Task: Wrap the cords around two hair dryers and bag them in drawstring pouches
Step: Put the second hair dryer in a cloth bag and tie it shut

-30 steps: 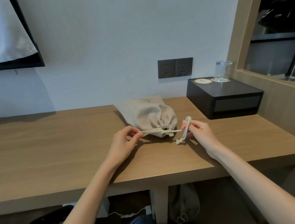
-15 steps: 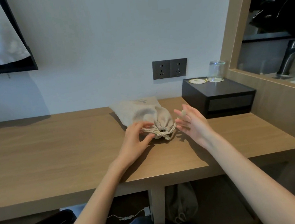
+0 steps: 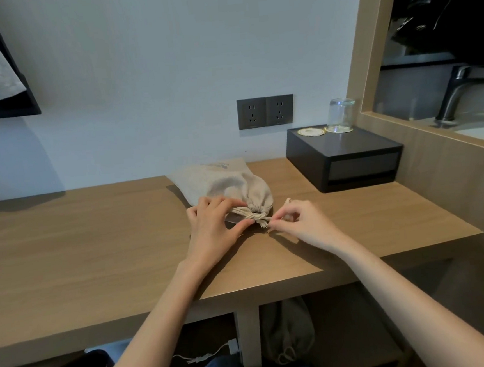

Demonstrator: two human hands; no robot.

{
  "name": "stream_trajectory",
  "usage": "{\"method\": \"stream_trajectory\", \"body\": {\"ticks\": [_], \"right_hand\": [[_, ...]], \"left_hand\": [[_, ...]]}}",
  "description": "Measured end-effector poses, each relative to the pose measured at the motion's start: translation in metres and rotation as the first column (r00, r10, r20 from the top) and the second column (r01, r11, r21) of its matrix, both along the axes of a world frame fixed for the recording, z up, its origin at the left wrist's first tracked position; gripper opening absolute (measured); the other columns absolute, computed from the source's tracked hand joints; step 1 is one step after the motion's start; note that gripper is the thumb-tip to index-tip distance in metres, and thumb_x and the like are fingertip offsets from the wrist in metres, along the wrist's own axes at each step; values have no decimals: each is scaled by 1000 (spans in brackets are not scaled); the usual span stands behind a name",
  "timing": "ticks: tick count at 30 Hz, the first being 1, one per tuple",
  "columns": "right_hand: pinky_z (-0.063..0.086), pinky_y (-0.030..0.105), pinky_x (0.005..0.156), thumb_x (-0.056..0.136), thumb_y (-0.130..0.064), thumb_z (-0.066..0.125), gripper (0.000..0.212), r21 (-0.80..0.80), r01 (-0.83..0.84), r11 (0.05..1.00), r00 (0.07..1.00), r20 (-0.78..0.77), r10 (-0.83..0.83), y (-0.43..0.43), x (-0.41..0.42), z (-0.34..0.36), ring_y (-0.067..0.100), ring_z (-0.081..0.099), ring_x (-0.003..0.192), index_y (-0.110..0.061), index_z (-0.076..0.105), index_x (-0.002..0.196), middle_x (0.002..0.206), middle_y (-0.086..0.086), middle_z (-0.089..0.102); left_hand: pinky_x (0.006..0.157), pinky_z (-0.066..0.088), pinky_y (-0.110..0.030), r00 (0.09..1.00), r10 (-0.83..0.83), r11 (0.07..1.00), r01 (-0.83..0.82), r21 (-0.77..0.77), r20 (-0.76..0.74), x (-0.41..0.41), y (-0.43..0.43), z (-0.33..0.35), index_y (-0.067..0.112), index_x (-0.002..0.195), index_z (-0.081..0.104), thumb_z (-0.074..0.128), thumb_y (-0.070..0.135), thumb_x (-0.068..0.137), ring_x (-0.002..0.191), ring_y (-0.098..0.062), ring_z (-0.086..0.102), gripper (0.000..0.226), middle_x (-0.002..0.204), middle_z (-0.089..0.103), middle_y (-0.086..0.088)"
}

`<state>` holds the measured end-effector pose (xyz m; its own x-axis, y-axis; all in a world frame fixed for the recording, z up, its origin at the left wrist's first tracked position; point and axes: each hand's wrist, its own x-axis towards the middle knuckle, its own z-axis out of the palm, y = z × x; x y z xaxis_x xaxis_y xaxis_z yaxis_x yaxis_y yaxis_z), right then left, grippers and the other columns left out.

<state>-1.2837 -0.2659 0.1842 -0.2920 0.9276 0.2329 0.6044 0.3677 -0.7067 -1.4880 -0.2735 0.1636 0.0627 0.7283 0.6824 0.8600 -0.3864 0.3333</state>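
A beige linen drawstring pouch (image 3: pixel 226 181) lies on the light wooden desk (image 3: pixel 93 240), towards the back edge and a little right of centre, its bulging body angled away and its gathered mouth facing the front edge. The cream drawstring cord (image 3: pixel 255 215) is bunched in a knot at that mouth.

Both bare forearms reach in from the front edge and meet at the knot. The left grip (image 3: pixel 214 229) rests palm-down against the pouch's neck, fingers curled, with thumb and forefinger closed on the cord at the left of the knot. The right grip (image 3: pixel 302 222) sits just right of the knot, wrist low over the desk, thumb and forefinger pinching a strand of the cord. The other fingers are bent loosely, and a bit of cord shows above them.

At the back right corner stands a matte black box (image 3: pixel 346 150) bearing an upturned clear glass (image 3: pixel 341 114) beside a round paper coaster (image 3: pixel 311 132).

Under the desk, beside its leg, a second grey-beige cloth pouch (image 3: pixel 287 331) sits in shadow.
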Motion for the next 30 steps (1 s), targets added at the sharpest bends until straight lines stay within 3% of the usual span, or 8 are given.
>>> {"method": "stream_trajectory", "body": {"ticks": [3,7,10,14,19,26,30], "right_hand": [[45,31,78,78,-43,73,19,181,105,978,981,142,-132,0,-14,-12,10,51,90,-32,74,94,91,-12,57],[45,36,81,73,-53,73,29,278,281,918,949,61,-309,-1,-27,-17,12,47,98,-30,75,90,96,-11,61],[36,32,78,75,-54,71,31,294,278,914,943,98,-318,0,-30,-19,14,47,98,-30,76,95,97,-10,64],[28,30,80,82,-43,69,19,272,254,928,959,56,-278,-3,-33,-17,16,47,100,-29,77,91,96,-9,65],[35,35,86,81,-39,71,13,243,201,949,946,204,-253,-4,-15,-12,13,47,94,-28,76,79,83,-14,58],[47,40,87,84,-33,70,19,162,281,946,926,213,-312,-7,23,-15,11,54,85,-29,62,66,79,-11,60],[40,32,84,85,-36,64,20,208,320,924,898,244,-366,-10,27,-16,12,48,97,-26,56,70,91,-8,57]], "left_hand": [[75,15,-27,1000,22,1000,-22,4,6,1,-1,-1,36,96,66,70,53,76,95,-10,47,27,94,62,20],[75,15,-27,999,24,1000,-24,-9,45,0,-1,-3,37,95,65,70,53,76,95,-9,47,25,93,63,20],[75,15,-27,999,33,999,-34,5,40,1,0,-4,35,93,66,68,54,77,94,-9,48,25,91,63,20],[76,14,-26,997,68,998,-68,15,25,2,-1,-4,35,90,64,65,57,79,93,-8,47,24,91,64,21],[76,15,-29,988,148,988,-147,45,-34,6,-2,-4,36,89,63,65,52,80,92,-11,48,19,90,65,19],[75,15,-27,992,121,992,-119,49,-28,5,-1,-6,37,89,62,67,51,80,88,-9,50,17,88,64,18],[75,18,-27,998,45,999,-46,9,43,2,-2,-6,36,89,64,68,52,78,87,-6,46,20,87,61,19]]}}
